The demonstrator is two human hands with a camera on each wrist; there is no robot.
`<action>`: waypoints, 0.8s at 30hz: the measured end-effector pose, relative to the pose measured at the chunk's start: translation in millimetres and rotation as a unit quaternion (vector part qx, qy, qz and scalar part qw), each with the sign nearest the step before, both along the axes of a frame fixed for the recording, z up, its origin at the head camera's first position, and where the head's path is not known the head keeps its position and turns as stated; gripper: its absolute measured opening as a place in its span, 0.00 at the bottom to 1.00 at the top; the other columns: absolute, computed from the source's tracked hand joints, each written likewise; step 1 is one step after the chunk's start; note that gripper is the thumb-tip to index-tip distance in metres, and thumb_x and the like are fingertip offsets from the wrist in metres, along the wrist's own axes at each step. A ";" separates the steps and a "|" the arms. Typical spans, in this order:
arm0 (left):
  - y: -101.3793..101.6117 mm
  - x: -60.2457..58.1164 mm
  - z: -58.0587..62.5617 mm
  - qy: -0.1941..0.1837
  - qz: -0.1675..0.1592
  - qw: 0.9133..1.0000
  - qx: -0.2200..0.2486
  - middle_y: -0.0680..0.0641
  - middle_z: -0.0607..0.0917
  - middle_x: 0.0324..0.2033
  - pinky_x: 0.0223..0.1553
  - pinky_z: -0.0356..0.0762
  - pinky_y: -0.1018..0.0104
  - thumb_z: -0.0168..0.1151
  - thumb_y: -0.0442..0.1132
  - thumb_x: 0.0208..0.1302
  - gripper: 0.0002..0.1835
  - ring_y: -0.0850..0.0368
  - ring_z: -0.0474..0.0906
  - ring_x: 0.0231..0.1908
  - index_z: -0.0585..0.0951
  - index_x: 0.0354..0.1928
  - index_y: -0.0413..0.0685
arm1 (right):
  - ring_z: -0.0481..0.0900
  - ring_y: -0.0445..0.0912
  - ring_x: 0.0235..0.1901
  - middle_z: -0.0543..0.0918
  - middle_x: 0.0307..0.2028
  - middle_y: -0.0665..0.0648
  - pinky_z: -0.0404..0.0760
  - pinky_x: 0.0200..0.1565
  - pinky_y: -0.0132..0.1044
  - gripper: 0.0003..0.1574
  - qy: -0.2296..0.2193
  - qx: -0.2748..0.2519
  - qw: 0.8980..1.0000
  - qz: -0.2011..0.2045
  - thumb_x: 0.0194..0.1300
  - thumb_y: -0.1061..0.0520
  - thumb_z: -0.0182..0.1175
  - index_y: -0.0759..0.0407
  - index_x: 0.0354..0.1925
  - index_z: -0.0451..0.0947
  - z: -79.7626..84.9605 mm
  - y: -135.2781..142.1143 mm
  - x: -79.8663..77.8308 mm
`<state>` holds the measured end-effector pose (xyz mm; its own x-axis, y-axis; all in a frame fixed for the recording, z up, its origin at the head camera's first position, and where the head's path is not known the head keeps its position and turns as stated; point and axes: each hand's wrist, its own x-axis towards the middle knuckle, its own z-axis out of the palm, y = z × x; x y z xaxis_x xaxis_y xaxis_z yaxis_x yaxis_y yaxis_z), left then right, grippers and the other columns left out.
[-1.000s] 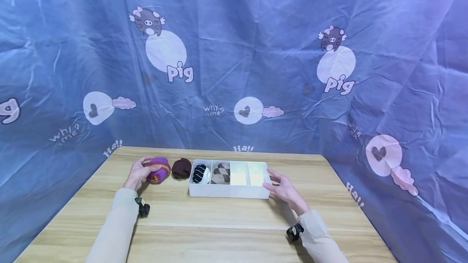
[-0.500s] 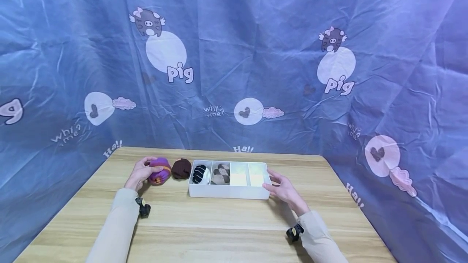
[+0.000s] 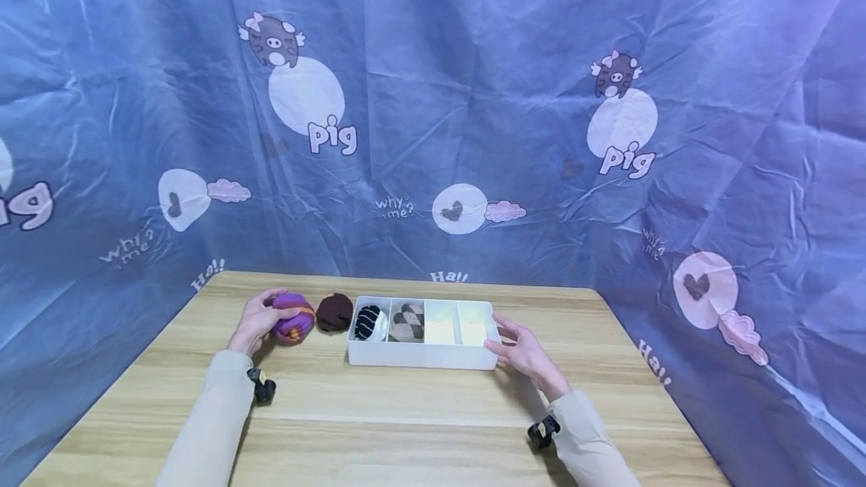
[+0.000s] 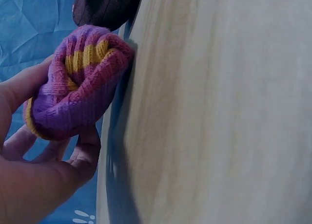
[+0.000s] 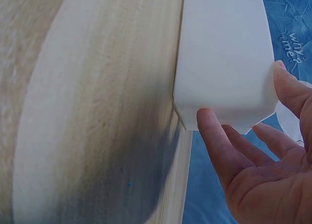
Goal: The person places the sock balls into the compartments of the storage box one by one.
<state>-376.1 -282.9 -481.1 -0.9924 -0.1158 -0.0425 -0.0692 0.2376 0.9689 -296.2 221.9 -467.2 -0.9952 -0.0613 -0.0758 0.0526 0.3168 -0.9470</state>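
Note:
My left hand (image 3: 259, 319) grips a balled-up sock (image 3: 294, 319) with purple, pink and yellow stripes, at the left of the table. In the left wrist view the ribbed, folded sock (image 4: 80, 87) sits between thumb and fingers. Just right of it lies a dark brown balled sock (image 3: 334, 313). A white divided box (image 3: 422, 355) stands beside that, with a black-and-white striped sock (image 3: 367, 322) in its leftmost compartment and a brown-patterned sock (image 3: 408, 323) in the second. My right hand (image 3: 524, 354) holds the box's right end, with fingertips on opposite sides.
The two right-hand compartments of the box show bare white bottoms. Blue printed cloth (image 3: 419, 111) hangs behind the wooden table (image 3: 406, 427) and along its sides. Each wrist carries a small black camera.
The striped sock has turned slightly in my left hand, so its stripes face differently. My right hand keeps its place at the end of the box.

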 end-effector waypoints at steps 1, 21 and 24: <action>-0.7 0.9 0.7 0.004 0.003 1.000 0.002 0.28 0.68 0.64 0.44 0.78 0.73 0.69 0.33 0.58 0.39 0.40 0.70 0.59 0.63 0.70 0.36 | 0.80 0.54 0.51 0.66 0.67 0.74 0.84 0.48 0.44 0.45 -0.001 0.001 1.000 0.001 0.63 0.59 0.66 0.58 0.74 0.58 -0.4 -0.3 0.0; 31.1 20.0 25.5 0.079 0.048 0.995 0.049 0.32 0.70 0.63 0.42 0.76 0.82 0.70 0.33 0.58 0.35 0.46 0.71 0.56 0.68 0.68 0.38 | 0.77 0.62 0.58 0.65 0.68 0.73 0.83 0.50 0.44 0.48 -0.003 0.013 1.000 0.002 0.63 0.56 0.66 0.56 0.75 0.56 1.8 2.8 0.5; 33.3 24.4 26.6 0.071 0.047 0.995 0.059 0.32 0.71 0.63 0.42 0.78 0.80 0.71 0.34 0.58 0.37 0.51 0.75 0.53 0.68 0.69 0.39 | 0.77 0.62 0.57 0.65 0.68 0.73 0.83 0.50 0.45 0.47 -0.005 0.009 1.000 0.003 0.63 0.57 0.66 0.56 0.74 0.56 2.1 0.1 1.2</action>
<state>-351.7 -249.6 -454.5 -0.9742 -0.2115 0.0786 0.0538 0.1206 0.9912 -295.0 222.0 -465.1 -0.9941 -0.0657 -0.0866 0.0598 0.3344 -0.9405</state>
